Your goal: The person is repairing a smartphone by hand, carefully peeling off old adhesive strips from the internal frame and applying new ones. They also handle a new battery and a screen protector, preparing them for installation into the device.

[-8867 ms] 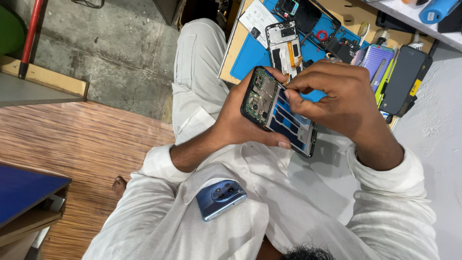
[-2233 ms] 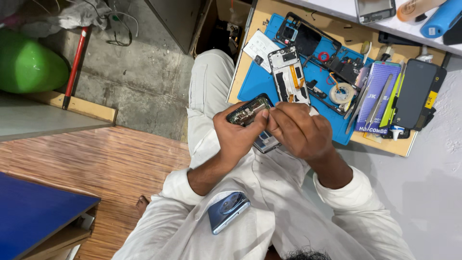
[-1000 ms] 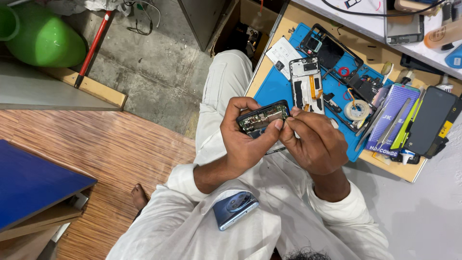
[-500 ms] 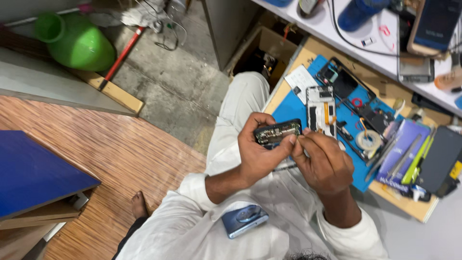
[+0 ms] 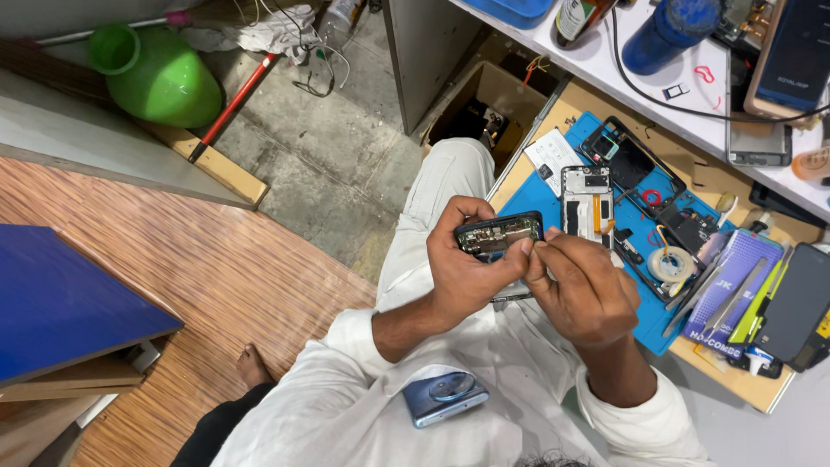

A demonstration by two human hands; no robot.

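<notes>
My left hand [image 5: 467,277] grips an opened dark phone [image 5: 499,235], held edge-on over my lap with its inner parts showing. My right hand [image 5: 581,290] presses thumb and fingertips against the phone's right end, where it pinches something too small to make out. A blue phone back cover [image 5: 443,397] with a round camera ring lies on my white shirt below my hands.
A blue work mat [image 5: 622,227] on a pull-out wooden board holds a phone frame [image 5: 588,206], another dark frame [image 5: 629,160], a tape roll [image 5: 668,265] and tools. Phones and bottles crowd the white bench [image 5: 700,95]. A green jug [image 5: 160,78] stands on the floor.
The view has shifted, so hands and phone sit lower right. Over the earlier frames the phone turned from face-up to edge-on. Both hands stay on it.
</notes>
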